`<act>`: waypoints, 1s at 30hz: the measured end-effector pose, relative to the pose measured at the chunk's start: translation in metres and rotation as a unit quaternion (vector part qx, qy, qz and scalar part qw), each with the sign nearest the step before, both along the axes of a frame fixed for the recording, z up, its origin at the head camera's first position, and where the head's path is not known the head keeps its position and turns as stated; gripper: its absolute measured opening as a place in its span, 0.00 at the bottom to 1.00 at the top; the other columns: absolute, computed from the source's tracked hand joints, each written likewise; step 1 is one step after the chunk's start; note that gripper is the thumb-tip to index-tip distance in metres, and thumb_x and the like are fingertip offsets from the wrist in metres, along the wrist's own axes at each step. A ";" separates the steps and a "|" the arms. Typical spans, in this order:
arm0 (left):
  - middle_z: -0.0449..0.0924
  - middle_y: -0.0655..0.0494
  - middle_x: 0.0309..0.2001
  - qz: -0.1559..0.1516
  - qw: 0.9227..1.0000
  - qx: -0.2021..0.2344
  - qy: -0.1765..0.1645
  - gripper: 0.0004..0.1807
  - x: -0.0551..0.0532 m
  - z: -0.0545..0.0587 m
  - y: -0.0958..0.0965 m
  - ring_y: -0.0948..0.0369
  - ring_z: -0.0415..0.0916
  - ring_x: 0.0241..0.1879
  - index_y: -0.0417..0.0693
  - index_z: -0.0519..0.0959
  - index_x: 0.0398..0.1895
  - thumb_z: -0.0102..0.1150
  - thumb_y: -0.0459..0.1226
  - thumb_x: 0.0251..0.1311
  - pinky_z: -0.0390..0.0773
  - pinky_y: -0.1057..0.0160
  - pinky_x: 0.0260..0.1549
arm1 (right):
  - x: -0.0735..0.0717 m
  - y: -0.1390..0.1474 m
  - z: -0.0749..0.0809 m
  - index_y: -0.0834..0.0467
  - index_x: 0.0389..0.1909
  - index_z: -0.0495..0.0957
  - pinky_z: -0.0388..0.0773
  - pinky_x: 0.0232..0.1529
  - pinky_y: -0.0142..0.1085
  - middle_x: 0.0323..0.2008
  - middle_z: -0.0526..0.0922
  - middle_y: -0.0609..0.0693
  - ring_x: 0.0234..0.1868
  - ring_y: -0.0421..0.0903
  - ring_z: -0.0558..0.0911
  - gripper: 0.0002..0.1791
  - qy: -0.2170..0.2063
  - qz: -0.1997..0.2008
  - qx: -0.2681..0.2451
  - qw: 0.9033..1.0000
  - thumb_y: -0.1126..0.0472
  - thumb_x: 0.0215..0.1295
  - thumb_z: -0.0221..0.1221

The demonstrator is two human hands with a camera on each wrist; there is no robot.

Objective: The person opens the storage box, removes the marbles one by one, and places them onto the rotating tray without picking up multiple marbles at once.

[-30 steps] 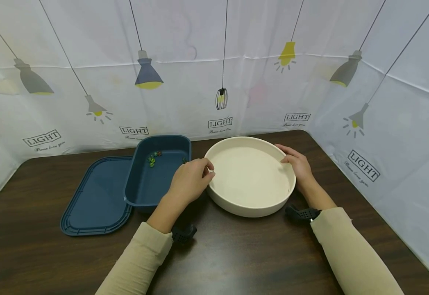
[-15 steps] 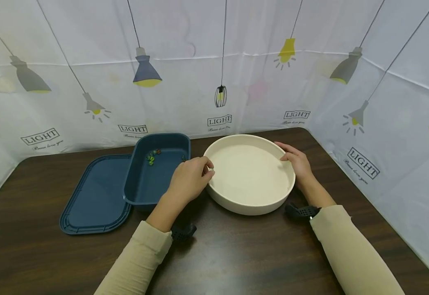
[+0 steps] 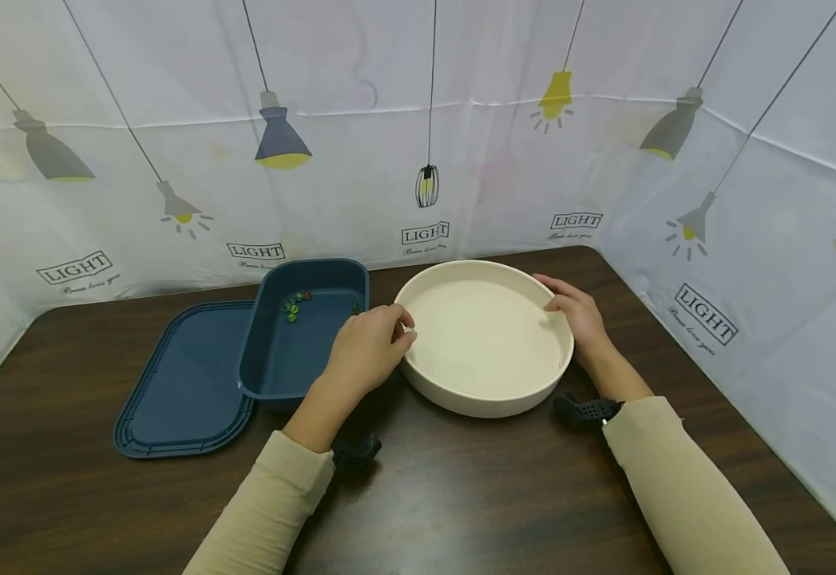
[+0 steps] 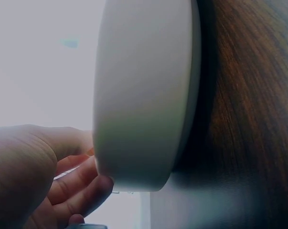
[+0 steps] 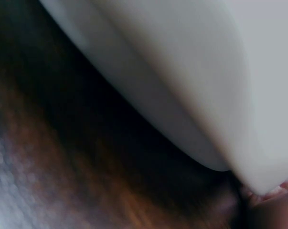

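The left hand (image 3: 369, 345) pinches the left rim of a round cream dish (image 3: 485, 331), its thumb and fingertips meeting the edge, while the right hand (image 3: 580, 318) grips the opposite side with the thumb over the rim and the fingers along the outer wall. The cream dish lies between the two hands, touching both, toward the far right corner of the table (image 3: 446, 495). It opens upward and looks about level; its circular outline gives it equal reach every way. Dark shadow in the wrist views hides whether its base touches the table.

Behind each wrist sit a black band (image 3: 355, 453) and a beige sleeve (image 3: 274, 495), both reaching in from the table's near edge.

Just left of the left hand, a deep blue tub (image 3: 288, 363) stands by the table's far edge, its long axis running from near to far with a slight lean rightward. Small green and reddish pieces (image 3: 292, 313) lie inside it. Farther left, a flat blue panel (image 3: 184, 383) lies parallel to the blue tub. A white sheet (image 3: 360, 200) printed with lamps hangs behind.
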State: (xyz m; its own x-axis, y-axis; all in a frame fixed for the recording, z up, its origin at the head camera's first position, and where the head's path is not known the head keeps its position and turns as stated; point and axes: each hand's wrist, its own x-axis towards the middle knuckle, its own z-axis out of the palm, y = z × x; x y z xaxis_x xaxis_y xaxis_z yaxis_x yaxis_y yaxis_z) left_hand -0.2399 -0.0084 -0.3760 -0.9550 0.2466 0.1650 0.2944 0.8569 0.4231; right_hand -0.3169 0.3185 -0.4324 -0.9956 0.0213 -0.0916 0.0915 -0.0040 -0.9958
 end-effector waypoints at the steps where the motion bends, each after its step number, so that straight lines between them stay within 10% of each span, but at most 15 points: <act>1: 0.83 0.59 0.34 -0.001 1.000 0.000 0.001 0.08 0.000 0.000 0.000 0.62 0.76 0.31 0.52 0.83 0.45 0.63 0.43 0.68 0.77 0.60 0.36 | 0.000 0.000 0.000 0.55 0.71 0.71 0.80 0.48 0.24 0.68 0.74 0.50 0.59 0.39 0.78 0.35 0.000 0.000 -0.001 1.000 0.75 0.62 0.45; 30: 0.84 0.59 0.33 -0.003 1.000 -0.005 0.012 0.07 0.000 -0.001 0.001 0.63 0.77 0.30 0.51 0.84 0.44 0.63 0.42 0.68 0.77 0.60 0.36 | 0.000 0.000 0.000 0.56 0.71 0.71 0.80 0.47 0.24 0.69 0.74 0.50 0.58 0.38 0.78 0.35 0.002 -0.002 0.003 1.000 0.75 0.61 0.45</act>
State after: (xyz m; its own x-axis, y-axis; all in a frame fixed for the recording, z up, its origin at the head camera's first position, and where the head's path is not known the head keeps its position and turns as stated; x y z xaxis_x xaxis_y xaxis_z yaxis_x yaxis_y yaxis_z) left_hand -0.2403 -0.0069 -0.3768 -0.9490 0.2546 0.1859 0.3102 0.8595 0.4062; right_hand -0.3167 0.3182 -0.4321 -0.9958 0.0258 -0.0877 0.0878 0.0024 -0.9961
